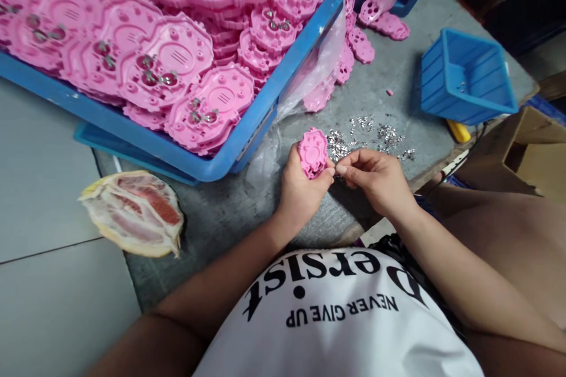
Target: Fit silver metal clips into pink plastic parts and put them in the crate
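Observation:
My left hand [300, 191] grips a pink plastic shell [313, 152] with an oval outline, its flat inner side turned up and metal bits at its lower end. Close beside it, my right hand [374, 177] has thumb and forefinger pinched together, almost touching the left thumb. Whatever sits in that pinch is too small to make out. Just beyond both hands, small shiny metal pieces [340, 144] lie scattered over the grey table [239, 212].
A large blue crate [212, 168] full of pink shells stands at the upper left. A small blue bin [469, 85] is at the right, near a cardboard box [526, 153]. Loose pink shells [360, 44] lie by a plastic bag [313, 65]. A cut pomelo [135, 212] rests at left.

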Demonstrator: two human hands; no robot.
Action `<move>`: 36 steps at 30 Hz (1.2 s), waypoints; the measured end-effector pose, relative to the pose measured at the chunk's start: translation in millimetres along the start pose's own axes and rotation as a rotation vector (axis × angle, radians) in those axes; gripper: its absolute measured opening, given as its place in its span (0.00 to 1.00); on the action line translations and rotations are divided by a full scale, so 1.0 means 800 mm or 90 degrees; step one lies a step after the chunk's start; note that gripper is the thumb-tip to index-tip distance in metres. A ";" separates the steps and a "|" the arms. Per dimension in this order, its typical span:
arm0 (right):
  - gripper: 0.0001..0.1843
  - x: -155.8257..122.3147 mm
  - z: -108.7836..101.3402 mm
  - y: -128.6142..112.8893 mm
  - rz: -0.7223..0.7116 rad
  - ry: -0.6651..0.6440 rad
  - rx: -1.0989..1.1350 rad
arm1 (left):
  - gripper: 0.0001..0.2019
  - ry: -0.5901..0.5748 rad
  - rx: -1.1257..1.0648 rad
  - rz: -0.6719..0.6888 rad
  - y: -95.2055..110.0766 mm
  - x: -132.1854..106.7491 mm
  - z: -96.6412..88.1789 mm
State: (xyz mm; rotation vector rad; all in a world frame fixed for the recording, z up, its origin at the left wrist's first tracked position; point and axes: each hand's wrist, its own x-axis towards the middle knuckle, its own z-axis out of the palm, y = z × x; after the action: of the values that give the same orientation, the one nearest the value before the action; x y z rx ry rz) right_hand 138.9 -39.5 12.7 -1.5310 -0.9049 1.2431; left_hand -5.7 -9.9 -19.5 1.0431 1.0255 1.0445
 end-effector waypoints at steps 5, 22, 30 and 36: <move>0.20 0.005 -0.007 -0.010 -0.001 0.041 0.014 | 0.12 -0.084 -0.214 -0.080 0.011 0.002 0.002; 0.16 -0.001 0.013 -0.008 -0.059 0.035 0.129 | 0.24 -0.198 -0.312 -0.115 0.028 0.002 0.003; 0.14 -0.003 0.014 -0.008 -0.078 0.064 0.093 | 0.23 -0.198 -0.334 -0.116 0.027 0.005 0.000; 0.14 -0.001 0.011 -0.006 -0.103 0.104 0.048 | 0.26 -0.184 -0.359 -0.120 0.019 0.004 -0.004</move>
State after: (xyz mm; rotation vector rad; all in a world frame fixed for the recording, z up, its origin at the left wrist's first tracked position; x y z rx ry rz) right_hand 130.5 -37.3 16.9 -1.4478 -0.8474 1.0100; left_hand -11.0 -3.2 -5.7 0.5974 0.5325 0.9183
